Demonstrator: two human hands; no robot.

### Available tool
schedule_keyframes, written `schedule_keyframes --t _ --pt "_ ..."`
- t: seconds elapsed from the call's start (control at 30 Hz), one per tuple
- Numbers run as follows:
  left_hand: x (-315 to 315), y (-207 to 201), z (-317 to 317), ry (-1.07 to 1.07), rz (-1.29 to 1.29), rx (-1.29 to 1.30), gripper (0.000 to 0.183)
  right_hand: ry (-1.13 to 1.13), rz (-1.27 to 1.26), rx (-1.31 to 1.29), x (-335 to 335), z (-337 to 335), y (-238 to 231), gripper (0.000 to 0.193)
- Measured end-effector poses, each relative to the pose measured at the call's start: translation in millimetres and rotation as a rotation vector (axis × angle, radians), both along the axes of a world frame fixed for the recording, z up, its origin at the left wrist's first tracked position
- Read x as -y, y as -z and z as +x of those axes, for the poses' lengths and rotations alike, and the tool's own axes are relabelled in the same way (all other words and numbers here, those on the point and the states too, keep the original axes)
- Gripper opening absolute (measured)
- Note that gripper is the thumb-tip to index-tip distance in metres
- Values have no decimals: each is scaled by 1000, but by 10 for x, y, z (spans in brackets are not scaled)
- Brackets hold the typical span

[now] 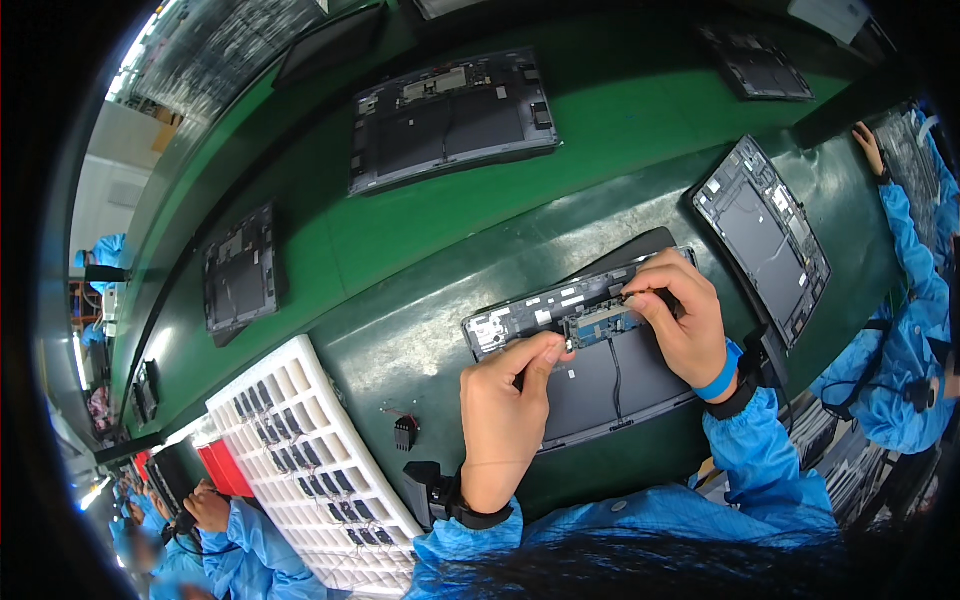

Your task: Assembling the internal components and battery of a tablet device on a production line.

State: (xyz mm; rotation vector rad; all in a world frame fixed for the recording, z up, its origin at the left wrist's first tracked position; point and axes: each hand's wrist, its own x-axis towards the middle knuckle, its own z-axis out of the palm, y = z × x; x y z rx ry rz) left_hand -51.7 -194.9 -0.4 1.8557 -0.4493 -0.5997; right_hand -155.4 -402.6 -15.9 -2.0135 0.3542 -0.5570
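A tablet-like device housing point(640, 385), dark grey with its inside showing, lies on the bench in front of me. Over its upper part is a blue circuit board point(606, 322), slightly tilted. My left hand point(508, 410) pinches the board's left end between thumb and forefinger. At the opposite end, the thumb and fingers of my right hand point(682, 318) grip its upper corner. Whether the board touches the housing I cannot tell. A black cable point(615, 380) runs down the middle of the housing. On my right wrist is a blue band point(722, 375).
Left of me stands a white compartment tray point(318, 460) holding small black parts; a small black component point(404, 432) lies beside it. Another open housing point(765, 240) rests at right. More housings point(450, 120) sit on the green belt point(330, 215) beyond. Blue-sleeved co-workers point(905, 330) flank both sides.
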Motion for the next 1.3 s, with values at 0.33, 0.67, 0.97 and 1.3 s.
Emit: schedule_keyframes --t 0.33,0.67,0.97,1.3 --pt "-28 147 -71 -9 -37 56 15 -28 -205 20 49 -33 9 14" --pt "1 148 -333 -53 -73 395 15 211 -298 -179 -198 -410 -74 93" --pt "54 177 -188 -102 104 690 16 229 -262 -142 -81 -357 14 46" --pt "17 174 -10 7 209 538 36 162 -312 -230 -14 -174 -94 26"
